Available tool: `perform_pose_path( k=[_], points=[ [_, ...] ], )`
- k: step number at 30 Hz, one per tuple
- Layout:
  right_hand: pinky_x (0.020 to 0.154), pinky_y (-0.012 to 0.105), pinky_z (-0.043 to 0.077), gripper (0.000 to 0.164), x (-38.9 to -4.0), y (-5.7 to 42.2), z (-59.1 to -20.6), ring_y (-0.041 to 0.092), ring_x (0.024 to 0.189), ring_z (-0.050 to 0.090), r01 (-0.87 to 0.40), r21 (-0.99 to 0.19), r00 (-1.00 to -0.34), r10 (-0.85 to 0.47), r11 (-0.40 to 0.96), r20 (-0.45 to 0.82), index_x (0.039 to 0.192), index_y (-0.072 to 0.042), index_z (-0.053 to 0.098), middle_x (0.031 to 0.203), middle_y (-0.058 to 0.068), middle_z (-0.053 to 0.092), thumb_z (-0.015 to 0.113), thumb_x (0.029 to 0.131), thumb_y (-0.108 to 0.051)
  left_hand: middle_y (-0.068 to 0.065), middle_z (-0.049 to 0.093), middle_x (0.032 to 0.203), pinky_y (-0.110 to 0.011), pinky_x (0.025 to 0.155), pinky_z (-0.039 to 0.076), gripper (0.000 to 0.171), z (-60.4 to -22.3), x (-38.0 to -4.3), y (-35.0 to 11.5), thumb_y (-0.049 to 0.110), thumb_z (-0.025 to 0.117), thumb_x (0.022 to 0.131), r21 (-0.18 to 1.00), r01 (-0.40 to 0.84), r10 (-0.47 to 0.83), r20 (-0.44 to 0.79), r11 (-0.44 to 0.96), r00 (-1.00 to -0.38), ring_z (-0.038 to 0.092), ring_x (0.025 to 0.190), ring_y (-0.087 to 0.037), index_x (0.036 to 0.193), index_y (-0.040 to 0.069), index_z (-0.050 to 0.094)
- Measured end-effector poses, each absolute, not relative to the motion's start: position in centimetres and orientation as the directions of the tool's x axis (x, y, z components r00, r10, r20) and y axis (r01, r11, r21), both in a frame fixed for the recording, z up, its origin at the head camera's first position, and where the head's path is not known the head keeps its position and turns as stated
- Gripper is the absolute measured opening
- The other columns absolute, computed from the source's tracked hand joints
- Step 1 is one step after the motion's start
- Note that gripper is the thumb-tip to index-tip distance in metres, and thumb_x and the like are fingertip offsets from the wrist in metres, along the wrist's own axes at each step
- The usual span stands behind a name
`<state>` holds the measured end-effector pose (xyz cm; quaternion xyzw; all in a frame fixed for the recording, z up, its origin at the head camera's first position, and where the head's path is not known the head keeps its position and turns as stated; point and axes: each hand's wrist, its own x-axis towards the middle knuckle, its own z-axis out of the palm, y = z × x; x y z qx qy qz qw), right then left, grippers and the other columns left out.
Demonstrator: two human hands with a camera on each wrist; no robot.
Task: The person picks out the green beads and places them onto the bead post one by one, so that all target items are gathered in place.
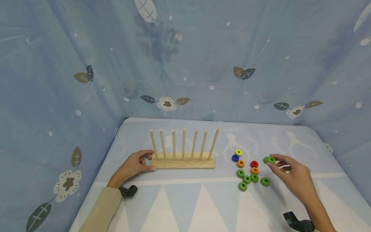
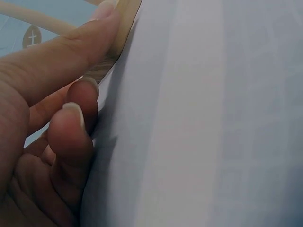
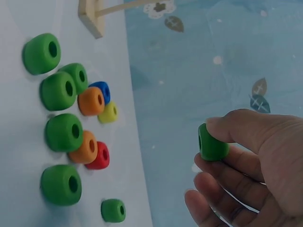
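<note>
My left hand (image 1: 134,166) grips the left end of a wooden peg rack (image 1: 185,165), thumb at the front corner and index finger behind. In the left wrist view, the thumb lies along the base's edge (image 2: 124,28) and the other fingers curl beneath. My right hand (image 1: 295,174) pinches a green bead (image 3: 214,143) between thumb and index finger, held above the table. The bead's hole faces sideways in the right wrist view. Just beyond it, another green bead (image 3: 113,210) rests on the table.
Several loose beads lie right of the rack: green (image 1: 242,186), orange (image 1: 240,163), red (image 1: 254,164), blue (image 1: 235,158) and yellow (image 1: 238,152). The rack's upright pegs (image 1: 184,143) are bare. Patterned cloth (image 1: 203,64) walls in the table at the back and sides.
</note>
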<state>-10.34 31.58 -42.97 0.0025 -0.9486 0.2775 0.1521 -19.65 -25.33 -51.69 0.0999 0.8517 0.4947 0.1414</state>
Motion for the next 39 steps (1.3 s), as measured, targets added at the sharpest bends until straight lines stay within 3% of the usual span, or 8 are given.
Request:
perform_pose_path(
  k=[14, 26, 39],
  points=[
    [0.067, 0.013, 0.049, 0.036, -12.1, 29.0, -41.0, 0.028, 0.084, 0.068, -0.2, -0.523, -0.94, -0.01, 0.829, 0.342, 0.124, -0.008, 0.072, 0.095, 0.007, 0.071, 0.082, 0.091, -0.019, -0.007, 0.06, 0.115, -0.033, 0.046, 0.048, 0.078, -51.8, -19.5, -25.3, 0.028, 0.093, 0.079, 0.868, 0.016, 0.295, -0.151, 0.496, -0.943, 0.047, 0.063, -0.017, 0.146, 0.013, 0.056],
    [0.066, 0.016, 0.05, 0.037, -13.1, 27.0, -39.4, 0.025, 0.081, 0.068, -0.3, -0.516, -0.912, -0.084, 0.802, 0.401, 0.124, -0.009, 0.072, 0.103, 0.008, 0.072, 0.083, 0.089, -0.016, -0.007, 0.06, 0.116, -0.033, 0.049, 0.049, 0.078, -51.6, -19.4, -25.2, 0.029, 0.093, 0.078, 0.872, -0.002, 0.287, -0.164, 0.49, -0.944, 0.048, 0.065, -0.018, 0.146, 0.016, 0.057],
    [0.07, 0.007, 0.046, 0.037, -13.9, 25.7, -38.3, 0.022, 0.083, 0.066, -0.386, -0.499, -0.876, -0.139, 0.776, 0.463, 0.123, -0.01, 0.073, 0.108, 0.007, 0.073, 0.084, 0.088, -0.012, -0.008, 0.06, 0.114, -0.033, 0.048, 0.049, 0.077, -51.6, -19.5, -25.2, 0.026, 0.093, 0.078, 0.875, -0.001, 0.284, -0.159, 0.485, -0.946, 0.048, 0.064, -0.017, 0.146, 0.014, 0.057]
  ],
)
